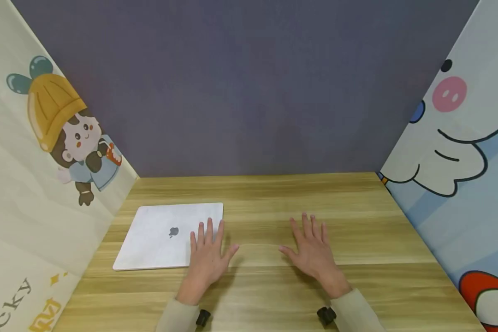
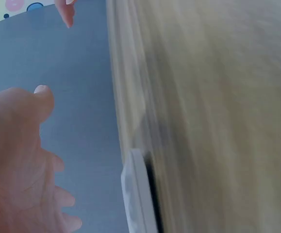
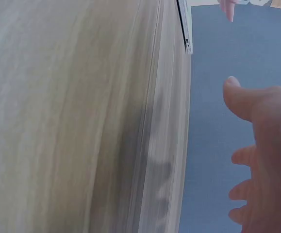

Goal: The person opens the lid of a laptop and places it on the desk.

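Observation:
A closed silver laptop [image 1: 157, 240] with a dark apple logo lies flat on the left part of the wooden table. My left hand [image 1: 209, 258] is held over its right edge, palm down with the fingers spread, and covers the near right corner in the head view. In the left wrist view the laptop's edge [image 2: 139, 194] shows below and beside the hand. My right hand [image 1: 313, 253] hovers above the bare wood to the right, fingers spread and straight, with its shadow on the table. Neither hand holds anything.
The wooden table [image 1: 265, 295] reaches back to a dark grey panel [image 1: 257, 92]. White cloth with a cartoon figure [image 1: 83, 138] hangs along the left side. A blue and white cartoon cloth [image 1: 452, 221] borders the right. Small black bands [image 1: 326, 315] sit at both wrists.

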The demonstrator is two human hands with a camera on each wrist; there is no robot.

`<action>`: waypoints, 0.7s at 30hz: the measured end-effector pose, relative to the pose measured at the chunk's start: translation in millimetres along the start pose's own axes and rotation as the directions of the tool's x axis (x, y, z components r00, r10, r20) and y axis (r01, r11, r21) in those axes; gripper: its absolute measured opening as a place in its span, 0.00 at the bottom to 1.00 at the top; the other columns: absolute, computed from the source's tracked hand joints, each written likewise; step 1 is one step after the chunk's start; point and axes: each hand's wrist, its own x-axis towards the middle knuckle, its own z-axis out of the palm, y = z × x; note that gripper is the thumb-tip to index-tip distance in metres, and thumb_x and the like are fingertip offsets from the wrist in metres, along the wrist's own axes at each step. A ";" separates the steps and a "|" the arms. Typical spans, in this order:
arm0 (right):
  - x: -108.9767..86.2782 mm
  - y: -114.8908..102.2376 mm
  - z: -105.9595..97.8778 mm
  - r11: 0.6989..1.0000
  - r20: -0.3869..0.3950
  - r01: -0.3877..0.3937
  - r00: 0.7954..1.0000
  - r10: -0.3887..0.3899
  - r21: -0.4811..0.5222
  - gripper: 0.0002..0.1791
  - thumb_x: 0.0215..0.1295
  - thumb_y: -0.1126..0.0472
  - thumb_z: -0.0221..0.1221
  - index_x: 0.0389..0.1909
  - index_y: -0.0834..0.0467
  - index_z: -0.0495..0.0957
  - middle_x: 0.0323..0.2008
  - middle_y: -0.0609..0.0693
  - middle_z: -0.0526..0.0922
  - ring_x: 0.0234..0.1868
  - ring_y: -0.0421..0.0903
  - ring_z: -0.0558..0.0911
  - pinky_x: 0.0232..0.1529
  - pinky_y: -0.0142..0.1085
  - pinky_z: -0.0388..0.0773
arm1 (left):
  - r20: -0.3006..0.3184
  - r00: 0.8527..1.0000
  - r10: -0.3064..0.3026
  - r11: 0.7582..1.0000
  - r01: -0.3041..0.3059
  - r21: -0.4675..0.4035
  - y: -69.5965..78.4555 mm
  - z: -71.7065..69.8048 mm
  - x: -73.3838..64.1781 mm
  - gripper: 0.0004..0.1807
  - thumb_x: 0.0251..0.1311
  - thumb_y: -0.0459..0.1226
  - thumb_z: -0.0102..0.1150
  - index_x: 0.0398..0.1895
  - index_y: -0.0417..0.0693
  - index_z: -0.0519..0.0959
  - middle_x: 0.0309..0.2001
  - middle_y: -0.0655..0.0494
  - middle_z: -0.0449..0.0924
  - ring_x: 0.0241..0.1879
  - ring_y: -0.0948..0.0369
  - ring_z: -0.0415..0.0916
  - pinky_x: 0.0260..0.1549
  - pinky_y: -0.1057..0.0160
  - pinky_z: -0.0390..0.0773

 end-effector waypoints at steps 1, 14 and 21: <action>0.5 -0.5 1.0 1.000 0.012 -0.007 1.000 0.007 0.000 0.48 0.69 0.32 0.55 0.79 0.57 0.57 0.79 0.68 0.46 0.79 0.68 0.44 0.75 0.66 0.37 | 0.001 1.000 -0.004 1.000 0.004 0.003 -1.2 0.8 -1.1 0.46 0.72 0.62 0.47 0.82 0.48 0.50 0.80 0.35 0.40 0.78 0.36 0.32 0.73 0.33 0.32; 13.8 -15.8 0.4 0.999 0.114 0.004 0.993 -0.010 0.054 0.47 0.71 0.34 0.53 0.80 0.57 0.54 0.78 0.71 0.46 0.78 0.69 0.48 0.75 0.65 0.44 | -0.002 1.000 -0.019 1.000 0.019 -0.017 -25.7 -9.8 -3.4 0.42 0.74 0.59 0.46 0.81 0.43 0.53 0.79 0.32 0.45 0.77 0.34 0.39 0.73 0.32 0.41; 18.6 -22.1 2.1 0.989 0.152 -0.020 0.988 -0.003 0.147 0.47 0.72 0.34 0.53 0.81 0.55 0.51 0.78 0.70 0.48 0.77 0.69 0.50 0.72 0.67 0.52 | -0.012 0.999 -0.031 0.997 0.030 -0.071 -35.4 -13.3 -2.2 0.42 0.76 0.58 0.45 0.80 0.39 0.54 0.78 0.29 0.47 0.76 0.32 0.43 0.72 0.31 0.46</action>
